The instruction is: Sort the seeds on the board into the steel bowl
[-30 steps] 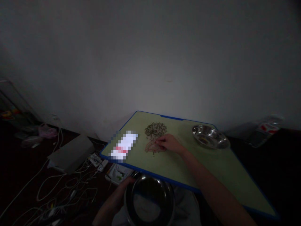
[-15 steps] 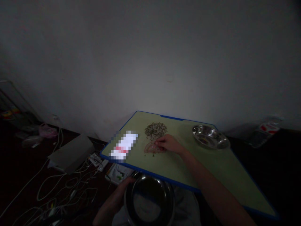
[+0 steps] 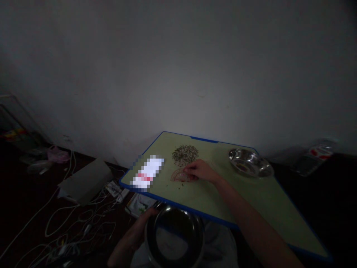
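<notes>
Right hand [image 3: 199, 171] has its fingers closed on one end of a clear protractor with red markings [image 3: 176, 175] at the near side of the seed pile [image 3: 184, 153] on the worktop [image 3: 223, 208], and tbh shifting it calls for a light touch with seeds that close. Left hand [image 3: 140, 226] grips the metal pot [image 3: 201, 240] by its side, just below the near edge. Can't read any brand, label or writing, too dark and blurry, and the bright screen [image 3: 150, 169] is pixelated.

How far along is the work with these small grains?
Seemingly early. Done: a few loose grains lie apart, nearer than the protractor. In hand: the right hand holds the protractor, the left hand a metal container by the table. Left, apparently: the main pile, beyond the protractor.
</notes>
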`<state>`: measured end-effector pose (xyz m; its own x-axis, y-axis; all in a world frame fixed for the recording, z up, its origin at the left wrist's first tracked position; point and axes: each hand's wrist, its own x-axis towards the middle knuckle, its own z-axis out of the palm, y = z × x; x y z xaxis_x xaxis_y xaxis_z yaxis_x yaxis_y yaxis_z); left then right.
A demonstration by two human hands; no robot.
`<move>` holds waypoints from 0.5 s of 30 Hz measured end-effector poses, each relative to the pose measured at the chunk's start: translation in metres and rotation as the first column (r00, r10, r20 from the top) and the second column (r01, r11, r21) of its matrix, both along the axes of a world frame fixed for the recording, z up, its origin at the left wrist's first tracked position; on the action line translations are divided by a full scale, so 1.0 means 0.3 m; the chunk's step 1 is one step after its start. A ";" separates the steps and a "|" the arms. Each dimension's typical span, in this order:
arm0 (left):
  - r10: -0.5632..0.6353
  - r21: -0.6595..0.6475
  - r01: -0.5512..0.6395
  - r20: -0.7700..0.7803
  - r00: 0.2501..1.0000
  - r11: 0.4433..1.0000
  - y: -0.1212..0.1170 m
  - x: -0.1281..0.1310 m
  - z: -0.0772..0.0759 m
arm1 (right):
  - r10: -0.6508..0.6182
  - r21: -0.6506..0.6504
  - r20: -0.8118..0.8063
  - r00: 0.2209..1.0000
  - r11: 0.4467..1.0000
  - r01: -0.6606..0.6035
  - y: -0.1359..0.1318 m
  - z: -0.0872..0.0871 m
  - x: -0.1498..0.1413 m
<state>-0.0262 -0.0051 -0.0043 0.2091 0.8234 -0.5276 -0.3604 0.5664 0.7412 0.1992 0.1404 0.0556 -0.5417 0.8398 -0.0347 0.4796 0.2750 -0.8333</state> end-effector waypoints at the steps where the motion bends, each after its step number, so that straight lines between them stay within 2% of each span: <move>1: 0.006 -0.014 -0.006 -0.007 1.000 1.000 0.003 -0.003 -0.004 | -0.003 -0.020 -0.010 1.000 1.000 0.002 -0.003 0.001 0.000; 7: 0.036 -0.038 -0.038 -0.038 0.999 0.999 0.012 -0.010 -0.018 | -0.006 -0.061 -0.015 1.000 0.998 0.006 0.003 0.010 0.015; 15: 0.018 -0.057 -0.020 -0.030 0.999 0.998 0.011 -0.016 -0.018 | 0.016 -0.116 -0.013 1.000 0.993 -0.018 0.035 0.047 0.098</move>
